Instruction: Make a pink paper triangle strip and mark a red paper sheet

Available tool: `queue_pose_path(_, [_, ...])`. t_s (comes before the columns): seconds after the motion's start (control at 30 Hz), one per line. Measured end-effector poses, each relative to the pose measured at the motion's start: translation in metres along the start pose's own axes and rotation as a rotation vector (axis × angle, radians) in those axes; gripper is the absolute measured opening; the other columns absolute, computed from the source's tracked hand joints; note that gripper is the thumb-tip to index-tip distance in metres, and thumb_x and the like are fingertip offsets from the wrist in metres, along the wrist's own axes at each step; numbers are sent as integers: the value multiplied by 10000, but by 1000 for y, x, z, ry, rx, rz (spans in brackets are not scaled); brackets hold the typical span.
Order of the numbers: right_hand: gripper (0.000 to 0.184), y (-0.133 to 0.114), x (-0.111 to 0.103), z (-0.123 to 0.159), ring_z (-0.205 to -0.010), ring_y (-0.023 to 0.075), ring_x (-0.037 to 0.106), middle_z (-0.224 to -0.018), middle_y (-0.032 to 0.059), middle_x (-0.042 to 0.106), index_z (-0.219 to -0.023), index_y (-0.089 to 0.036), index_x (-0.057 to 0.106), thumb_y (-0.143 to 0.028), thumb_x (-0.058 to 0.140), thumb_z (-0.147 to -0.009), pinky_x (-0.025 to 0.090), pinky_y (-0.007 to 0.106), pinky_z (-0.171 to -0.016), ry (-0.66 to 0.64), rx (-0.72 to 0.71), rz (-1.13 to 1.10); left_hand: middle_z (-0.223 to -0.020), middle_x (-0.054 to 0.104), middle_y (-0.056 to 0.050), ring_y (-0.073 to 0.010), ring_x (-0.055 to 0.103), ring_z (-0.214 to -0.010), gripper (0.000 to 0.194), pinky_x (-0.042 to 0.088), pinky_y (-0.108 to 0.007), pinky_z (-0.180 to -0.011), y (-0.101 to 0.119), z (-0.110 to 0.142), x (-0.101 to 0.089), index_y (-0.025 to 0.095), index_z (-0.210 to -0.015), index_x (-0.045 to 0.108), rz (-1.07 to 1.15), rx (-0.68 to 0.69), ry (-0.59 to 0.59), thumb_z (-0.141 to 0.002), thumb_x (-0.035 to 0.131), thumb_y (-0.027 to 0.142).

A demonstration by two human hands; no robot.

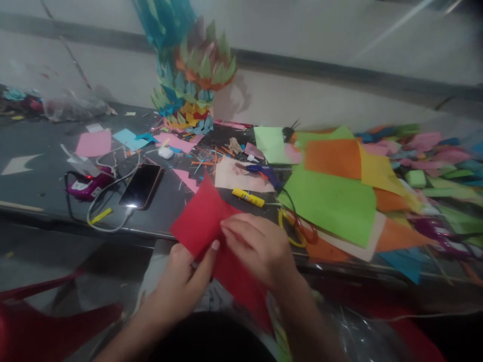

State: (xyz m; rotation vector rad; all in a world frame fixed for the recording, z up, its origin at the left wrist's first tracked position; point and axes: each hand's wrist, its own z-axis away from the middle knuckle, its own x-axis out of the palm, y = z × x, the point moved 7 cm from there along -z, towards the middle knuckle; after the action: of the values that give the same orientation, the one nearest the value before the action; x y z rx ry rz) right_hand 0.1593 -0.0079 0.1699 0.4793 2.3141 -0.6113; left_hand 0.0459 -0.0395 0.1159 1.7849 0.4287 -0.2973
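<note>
A sheet of red paper [199,216], creased through its middle, is held over the table's front edge. My left hand [184,279] grips its lower left side, thumb on top and fingers behind. My right hand [260,246] pinches the paper near the crease, fingers pressed together. Its lower part hangs down between my forearms. Just beyond my right hand lie a yellow glue stick [248,197] and scissors with yellow handles [290,229]. A blue glue gun [262,173] rests on a pale paper sheet [226,176].
A folded-paper sculpture [192,95] stands against the wall. On the left are a phone [142,186] with a white cable and a purple power strip [90,185]. Green sheets [332,201], orange sheets [332,158] and paper scraps cover the right. A red chair [49,322] stands lower left.
</note>
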Motion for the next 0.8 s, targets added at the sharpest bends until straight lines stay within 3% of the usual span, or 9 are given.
queue_pose_path(0.17, [131,-6,1,-7,-694,163,613,-800,65,676,-812,-121,628,-148,504,-843,448,276,-628,-117,-134,193,-560,529,13,-104,471,-493,214,379,-225,-536,9,-3,1,171,-681,535,-199,74,-35,-863,440,233])
queue_pose_path(0.3, [158,-7,5,-9,-640,151,578,-742,52,646,-775,-128,614,-147,475,-847,401,267,-571,-181,-179,251,-589,554,5,-105,482,-511,185,377,-221,-538,7,-2,4,170,-707,535,-199,69,-51,-856,433,211])
queue_pose_path(0.5, [148,4,13,-11,-582,118,491,-681,23,556,-736,-154,536,-124,422,-825,373,234,-536,-220,-69,107,-583,567,1,-107,478,-503,219,441,-244,-628,-2,-3,7,164,-725,575,-63,8,-98,-863,415,221])
queue_pose_path(0.8, [92,19,23,-13,-613,107,435,-709,-8,472,-736,-190,428,-106,410,-770,350,225,-560,-314,99,-164,-540,537,13,-110,442,-492,178,468,-231,-598,-11,-5,3,172,-709,614,95,-73,-16,-814,490,244])
